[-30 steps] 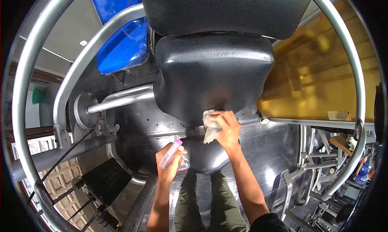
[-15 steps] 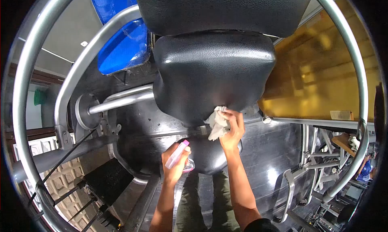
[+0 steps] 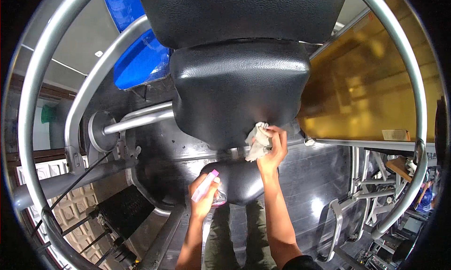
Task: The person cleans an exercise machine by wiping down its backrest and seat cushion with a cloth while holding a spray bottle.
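Observation:
My right hand grips a crumpled whitish cloth at the lower front edge of the black padded seat. Below and to the left, my left hand is wrapped round a spray bottle with a pink and clear top; its clear body shows beside the palm. Behind the bottle and between my hands lies a smaller black pad. The larger black backrest stands above the seat.
Curved silver tubes frame both sides. A blue chair is at the upper left, a yellow reflective panel at the right. A black block sits lower left. Gym frames and part of a person show at the far right.
My right hand and the cloth have shifted right along the seat's edge. My left hand with the bottle has moved slightly right and down. The seat and backrest appear further left in view.

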`<state>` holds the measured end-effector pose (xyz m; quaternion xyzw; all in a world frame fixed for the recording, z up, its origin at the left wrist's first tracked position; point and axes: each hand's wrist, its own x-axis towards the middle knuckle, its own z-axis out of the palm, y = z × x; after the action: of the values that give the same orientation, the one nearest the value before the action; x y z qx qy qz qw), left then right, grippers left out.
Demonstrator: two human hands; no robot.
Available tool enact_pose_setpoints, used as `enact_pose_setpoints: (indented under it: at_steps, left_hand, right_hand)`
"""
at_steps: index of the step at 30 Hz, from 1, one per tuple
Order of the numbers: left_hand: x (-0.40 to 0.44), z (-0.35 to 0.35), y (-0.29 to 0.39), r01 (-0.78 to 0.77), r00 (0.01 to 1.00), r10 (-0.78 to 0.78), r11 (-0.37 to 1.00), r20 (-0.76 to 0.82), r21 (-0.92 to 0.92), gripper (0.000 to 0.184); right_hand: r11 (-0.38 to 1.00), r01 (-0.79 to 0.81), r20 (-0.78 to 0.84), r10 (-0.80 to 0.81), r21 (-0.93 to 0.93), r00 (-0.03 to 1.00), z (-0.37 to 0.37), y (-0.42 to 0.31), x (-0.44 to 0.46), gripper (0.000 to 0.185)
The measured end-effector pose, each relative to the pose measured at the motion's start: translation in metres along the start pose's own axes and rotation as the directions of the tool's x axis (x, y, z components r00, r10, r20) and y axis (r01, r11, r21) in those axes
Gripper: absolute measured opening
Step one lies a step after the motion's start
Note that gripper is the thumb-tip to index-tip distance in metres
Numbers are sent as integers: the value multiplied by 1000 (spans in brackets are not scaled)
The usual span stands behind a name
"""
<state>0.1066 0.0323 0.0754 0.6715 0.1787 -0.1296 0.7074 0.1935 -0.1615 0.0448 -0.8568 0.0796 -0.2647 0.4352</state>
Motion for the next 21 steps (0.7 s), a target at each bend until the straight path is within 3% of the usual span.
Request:
enact_pose_setpoints:
  at_steps: [2, 4, 8, 10, 12, 14, 18, 21]
  left_hand:
    - [-2, 3, -2, 28, 1000, -28, 1000, -10, -2, 6]
    - [-2, 5, -6, -27, 999, 26, 999, 24, 30, 17]
    - [-1, 14, -6, -21, 1000, 20, 999, 20, 45, 16]
    - [-1, 18, 0, 25, 1000, -25, 1000, 7, 13, 3]
    - [-1, 22, 5, 16, 1000, -17, 999, 6, 31, 2]
    - [-2, 26, 4, 19, 1000, -20, 999, 7, 45, 3]
    - [-1, 33, -4, -36, 999, 35, 999, 13, 41, 11]
    - [-2, 42, -3, -31, 1000, 31, 999, 4, -28, 4]
  right_hand:
    - [997, 79, -62, -79, 1, 995, 2, -14, 10, 34]
    - [998, 40, -29, -39, 41, 999, 9, -9, 1, 32]
    - [998, 69, 146, -66, -12, 987, 11, 25, -24, 33]
    - [998, 37, 168, -28, -48, 985, 5, 36, -26, 33]
    - [1000, 5, 144, -7, 9, 990, 1, 38, -22, 34]
    - [995, -20, -69, 26, 96, 997, -6, 17, -4, 35]
    - [989, -21, -77, 33, 148, 997, -7, -1, 10, 31]
    - [1000, 12, 47, -13, 7, 999, -4, 21, -7, 32]
